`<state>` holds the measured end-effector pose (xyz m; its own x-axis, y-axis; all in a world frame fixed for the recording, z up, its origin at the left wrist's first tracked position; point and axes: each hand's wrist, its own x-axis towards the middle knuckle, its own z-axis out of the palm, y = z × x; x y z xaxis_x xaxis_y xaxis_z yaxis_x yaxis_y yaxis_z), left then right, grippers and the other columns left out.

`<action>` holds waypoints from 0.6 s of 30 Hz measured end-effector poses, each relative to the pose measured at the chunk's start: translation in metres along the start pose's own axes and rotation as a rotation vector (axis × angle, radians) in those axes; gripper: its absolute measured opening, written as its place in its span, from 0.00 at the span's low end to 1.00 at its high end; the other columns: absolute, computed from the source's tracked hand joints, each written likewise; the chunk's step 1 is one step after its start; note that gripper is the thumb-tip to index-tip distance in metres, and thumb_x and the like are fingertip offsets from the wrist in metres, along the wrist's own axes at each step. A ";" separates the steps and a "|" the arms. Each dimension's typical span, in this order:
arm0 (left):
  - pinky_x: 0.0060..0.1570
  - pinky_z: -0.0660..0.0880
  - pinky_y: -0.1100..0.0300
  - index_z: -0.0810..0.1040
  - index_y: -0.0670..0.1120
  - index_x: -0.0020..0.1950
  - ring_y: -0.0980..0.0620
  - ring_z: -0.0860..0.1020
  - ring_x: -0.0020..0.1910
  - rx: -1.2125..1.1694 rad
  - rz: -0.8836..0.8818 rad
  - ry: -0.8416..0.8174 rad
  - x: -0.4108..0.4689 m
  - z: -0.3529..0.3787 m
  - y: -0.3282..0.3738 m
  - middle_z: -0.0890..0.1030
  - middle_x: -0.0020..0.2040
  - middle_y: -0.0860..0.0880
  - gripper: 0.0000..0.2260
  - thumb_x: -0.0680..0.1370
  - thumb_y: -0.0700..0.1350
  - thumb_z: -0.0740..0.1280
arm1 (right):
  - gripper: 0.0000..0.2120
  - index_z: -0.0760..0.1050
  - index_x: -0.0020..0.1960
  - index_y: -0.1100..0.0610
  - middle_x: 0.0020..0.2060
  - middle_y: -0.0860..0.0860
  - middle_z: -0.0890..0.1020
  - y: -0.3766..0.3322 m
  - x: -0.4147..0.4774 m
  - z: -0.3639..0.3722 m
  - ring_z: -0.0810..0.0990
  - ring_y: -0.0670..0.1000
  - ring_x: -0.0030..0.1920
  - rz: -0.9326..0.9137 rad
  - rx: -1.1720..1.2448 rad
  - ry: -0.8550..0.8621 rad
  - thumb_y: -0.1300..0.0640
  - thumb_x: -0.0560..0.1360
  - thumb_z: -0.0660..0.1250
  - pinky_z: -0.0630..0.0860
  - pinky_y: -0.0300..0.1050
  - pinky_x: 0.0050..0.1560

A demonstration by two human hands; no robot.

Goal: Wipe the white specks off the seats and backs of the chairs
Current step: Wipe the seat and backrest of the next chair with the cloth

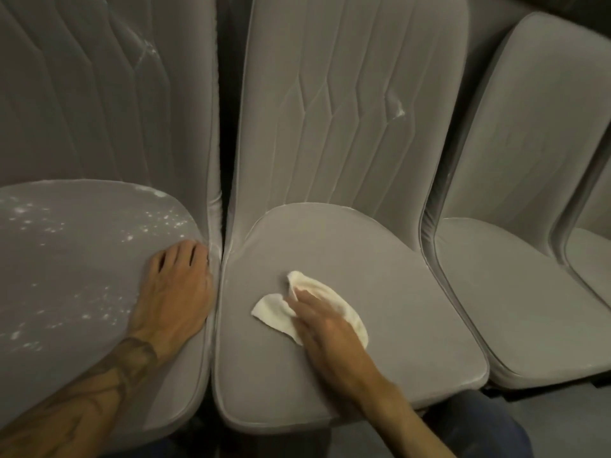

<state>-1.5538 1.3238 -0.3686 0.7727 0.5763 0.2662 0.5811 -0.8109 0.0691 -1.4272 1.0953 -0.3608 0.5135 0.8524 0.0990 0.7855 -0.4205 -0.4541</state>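
Grey padded chairs stand side by side. My right hand [325,328] presses a white cloth [344,309] flat onto the seat of the middle chair [413,309], fingers stretched over it. That seat looks free of specks, but a white smear [399,111] marks its back at the right. My left hand [175,285] rests with straight fingers on the right edge of the left chair's seat [66,276]. White specks [165,223] are scattered across that seat, and another white streak [145,49] shows high on its back.
A third grey chair [515,276] stands to the right, and the edge of one more [591,259] shows beyond it. A narrow dark gap [224,127] separates the left and middle chair backs. Dark floor and my trouser leg [479,431] lie below.
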 end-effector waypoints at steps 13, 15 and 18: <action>0.53 0.70 0.45 0.75 0.42 0.58 0.40 0.75 0.52 0.007 -0.003 0.020 0.002 0.005 -0.002 0.77 0.54 0.41 0.13 0.81 0.42 0.54 | 0.19 0.70 0.74 0.50 0.74 0.42 0.65 -0.011 -0.024 0.001 0.60 0.41 0.75 0.045 0.008 0.075 0.54 0.83 0.59 0.48 0.32 0.76; 0.54 0.71 0.44 0.76 0.41 0.59 0.40 0.76 0.52 0.010 -0.002 0.021 0.002 0.007 -0.003 0.77 0.54 0.41 0.11 0.81 0.40 0.56 | 0.20 0.70 0.75 0.49 0.75 0.43 0.64 -0.002 -0.030 -0.011 0.61 0.41 0.76 0.004 -0.002 0.066 0.55 0.83 0.61 0.52 0.36 0.78; 0.53 0.70 0.45 0.75 0.41 0.60 0.40 0.75 0.52 0.004 -0.002 0.028 0.002 0.009 -0.004 0.77 0.54 0.41 0.12 0.81 0.41 0.56 | 0.20 0.71 0.74 0.54 0.74 0.49 0.69 0.031 -0.028 -0.041 0.66 0.50 0.76 0.183 -0.082 0.148 0.59 0.82 0.63 0.56 0.40 0.78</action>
<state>-1.5521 1.3287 -0.3767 0.7639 0.5751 0.2928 0.5840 -0.8091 0.0658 -1.4033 1.0454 -0.3415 0.6902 0.7073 0.1527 0.6968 -0.5927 -0.4039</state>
